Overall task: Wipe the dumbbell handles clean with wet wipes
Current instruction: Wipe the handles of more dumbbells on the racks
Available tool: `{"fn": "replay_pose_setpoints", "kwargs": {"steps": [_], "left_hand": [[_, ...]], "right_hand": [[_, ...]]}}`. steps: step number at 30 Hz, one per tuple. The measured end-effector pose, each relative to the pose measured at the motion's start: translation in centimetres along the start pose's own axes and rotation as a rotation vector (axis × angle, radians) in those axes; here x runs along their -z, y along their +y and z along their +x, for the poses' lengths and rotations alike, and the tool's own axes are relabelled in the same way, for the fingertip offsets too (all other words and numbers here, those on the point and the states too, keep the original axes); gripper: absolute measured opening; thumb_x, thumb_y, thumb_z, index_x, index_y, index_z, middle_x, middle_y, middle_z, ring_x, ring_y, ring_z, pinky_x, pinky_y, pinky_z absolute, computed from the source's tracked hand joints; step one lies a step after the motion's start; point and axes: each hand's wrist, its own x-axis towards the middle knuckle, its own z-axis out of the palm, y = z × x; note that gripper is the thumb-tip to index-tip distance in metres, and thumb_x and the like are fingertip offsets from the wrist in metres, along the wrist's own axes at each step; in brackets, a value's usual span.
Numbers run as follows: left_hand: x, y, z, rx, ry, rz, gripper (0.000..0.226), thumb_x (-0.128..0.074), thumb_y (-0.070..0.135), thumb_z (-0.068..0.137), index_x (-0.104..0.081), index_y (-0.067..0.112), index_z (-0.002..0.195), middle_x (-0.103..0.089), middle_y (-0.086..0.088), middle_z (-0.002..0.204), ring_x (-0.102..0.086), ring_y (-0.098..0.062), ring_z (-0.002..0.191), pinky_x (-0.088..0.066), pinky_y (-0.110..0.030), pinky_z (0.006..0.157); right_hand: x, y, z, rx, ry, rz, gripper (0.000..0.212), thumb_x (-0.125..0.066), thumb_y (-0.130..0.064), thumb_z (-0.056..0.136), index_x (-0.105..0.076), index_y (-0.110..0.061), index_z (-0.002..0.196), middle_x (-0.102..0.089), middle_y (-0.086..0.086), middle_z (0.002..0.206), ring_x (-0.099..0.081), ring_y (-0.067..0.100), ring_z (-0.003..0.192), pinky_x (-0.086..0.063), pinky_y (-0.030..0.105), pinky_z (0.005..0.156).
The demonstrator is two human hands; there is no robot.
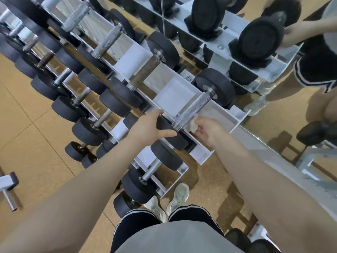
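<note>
Head view, looking straight down the arms at the rack (204,152): the dumbbell (193,110) being cleaned lies in the top tier's end cradle, near the mirror. Left hand (151,125) wraps fingers and thumb around the near rubber head (165,124), steadying it. Right hand (207,131) pinches a crumpled wet wipe (193,123) and presses it against the lower end of the knurled handle (193,108). Only that near end is covered by the wipe; the far stretch towards the other head (217,88) shows specks and looks undone, I'd judge. To do this well, fold the wipe round the bar rather than dabbing one side, run it the full length, and roll the dumbbell with the left hand so the underside comes up. Knurling traps grime, so press firmly and twist. Other dumbbells (145,70) wait along the rack.
</note>
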Motion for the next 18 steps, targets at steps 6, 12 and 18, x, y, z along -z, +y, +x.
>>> {"fn": "replay_pose_setpoints", "kwargs": {"steps": [6,12,18], "left_hand": [[0.1,-0.1,0.1,-0.022,0.020,0.026,0.087,-0.067,0.052,0.072,-0.029,0.017,0.142,-0.045,-0.007,0.141,-0.043,-0.026,0.127,-0.039,-0.033,0.097],[0.4,-0.6,0.1,-0.109,0.016,0.033,0.083,-0.065,0.051,0.076,-0.032,0.014,0.142,-0.043,-0.004,0.143,-0.042,-0.022,0.129,-0.038,-0.031,0.101],[1.1,-2.6,0.8,-0.149,-0.032,-0.072,0.069,-0.066,0.048,0.078,-0.041,0.019,0.136,-0.052,0.001,0.132,-0.053,-0.015,0.106,-0.040,-0.025,0.090]], "right_hand": [[-0.9,1.6,-1.3,0.210,0.038,-0.558,0.029,-0.057,0.005,0.080,-0.047,-0.009,0.057,-0.040,-0.005,0.045,-0.037,0.008,0.043,-0.031,0.015,0.043],[-0.7,-1.1,-0.3,0.150,0.242,0.056,0.019,-0.046,0.006,0.090,-0.058,-0.008,0.096,-0.054,0.004,0.074,-0.049,0.013,0.060,-0.046,0.015,0.045],[-2.5,0.8,-1.3,0.115,0.163,-0.148,0.033,-0.039,0.019,0.081,-0.047,-0.006,0.061,-0.042,0.006,0.058,-0.039,0.014,0.052,-0.036,0.014,0.042]]}}
